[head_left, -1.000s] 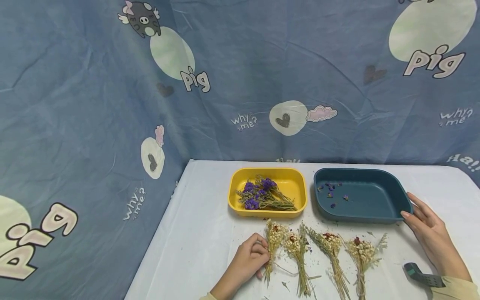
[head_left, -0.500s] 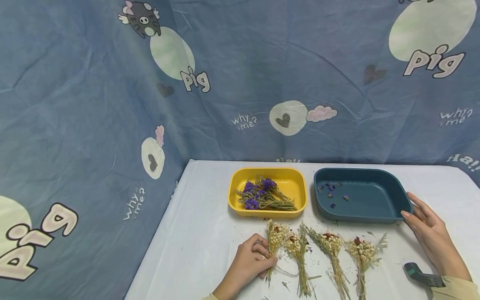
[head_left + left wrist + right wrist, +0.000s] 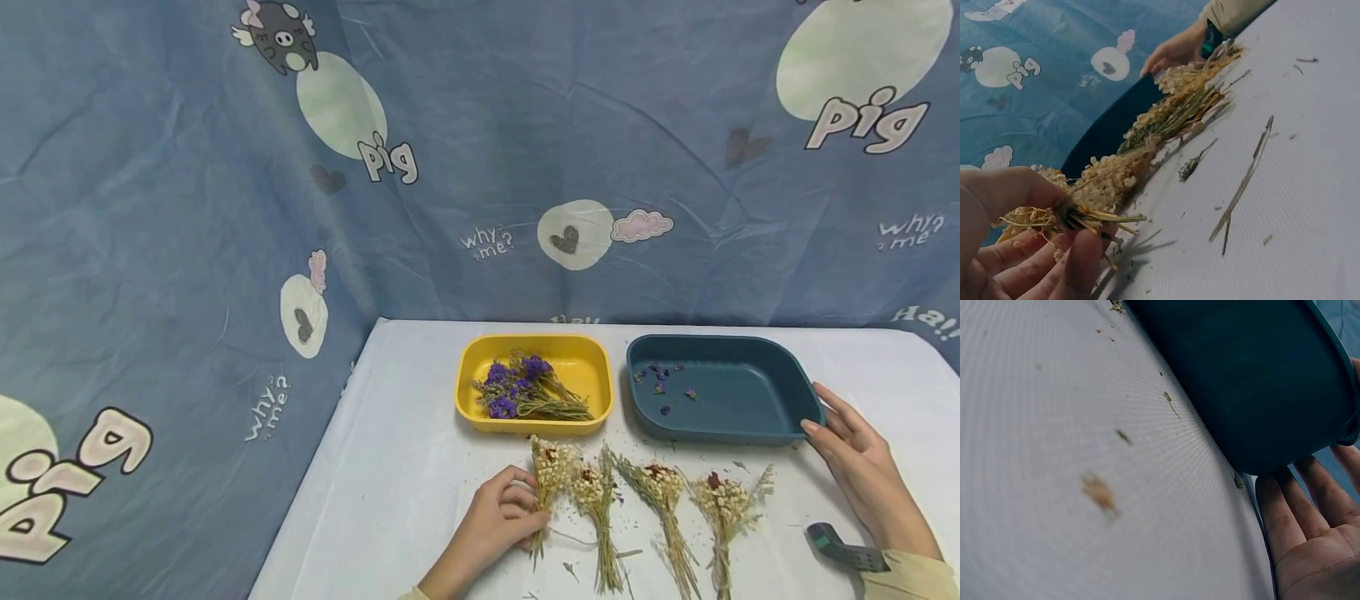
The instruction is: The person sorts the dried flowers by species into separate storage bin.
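Observation:
In the head view my left hand pinches the stems of the leftmost bunch of dried flowers, which has cream blossoms and a reddish centre. Seen from the left wrist, its cut stems stick out between thumb and fingers. A thin string trails from the bunch to the right. Three similar bunches lie alongside, the nearest being a green-stemmed one. My right hand rests at the right corner of a dark blue tray, fingers fairly straight against its outer wall.
A yellow tray holding purple dried flowers stands at the back, left of the blue one. Small purple petals lie in the blue tray. Stem scraps litter the white tabletop. A patterned blue cloth hangs behind.
The left thumb has shifted right across the stems of the leftmost bunch, and the bunch has tilted slightly. The right hand has stayed at the blue tray.

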The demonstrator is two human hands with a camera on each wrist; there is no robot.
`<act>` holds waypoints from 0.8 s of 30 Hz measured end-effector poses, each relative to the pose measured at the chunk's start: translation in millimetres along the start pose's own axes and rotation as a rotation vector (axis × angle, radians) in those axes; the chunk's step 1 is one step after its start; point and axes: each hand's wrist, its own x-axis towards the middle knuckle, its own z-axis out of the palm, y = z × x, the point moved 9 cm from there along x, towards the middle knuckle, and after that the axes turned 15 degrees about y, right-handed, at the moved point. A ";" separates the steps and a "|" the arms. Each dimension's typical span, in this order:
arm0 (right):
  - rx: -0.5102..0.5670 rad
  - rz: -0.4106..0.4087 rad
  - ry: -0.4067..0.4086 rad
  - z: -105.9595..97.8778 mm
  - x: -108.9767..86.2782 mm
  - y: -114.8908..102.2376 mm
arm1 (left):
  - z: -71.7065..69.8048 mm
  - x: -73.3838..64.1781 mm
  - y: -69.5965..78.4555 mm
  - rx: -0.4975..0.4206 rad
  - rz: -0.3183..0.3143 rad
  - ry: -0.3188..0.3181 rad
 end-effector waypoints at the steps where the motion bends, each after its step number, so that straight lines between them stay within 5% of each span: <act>1: 0.005 -0.003 -0.001 -0.1 -0.1 -0.5 | 0.7 -0.6 0.7 -0.012 0.000 -0.009; 12: 0.065 0.011 -0.044 0.9 -2.7 -2.7 | 4.2 -3.9 7.0 -0.053 -0.034 -0.041; 24: 0.037 0.014 -0.042 2.1 -3.2 -3.3 | -8.7 -4.1 26.9 -0.059 0.013 -0.086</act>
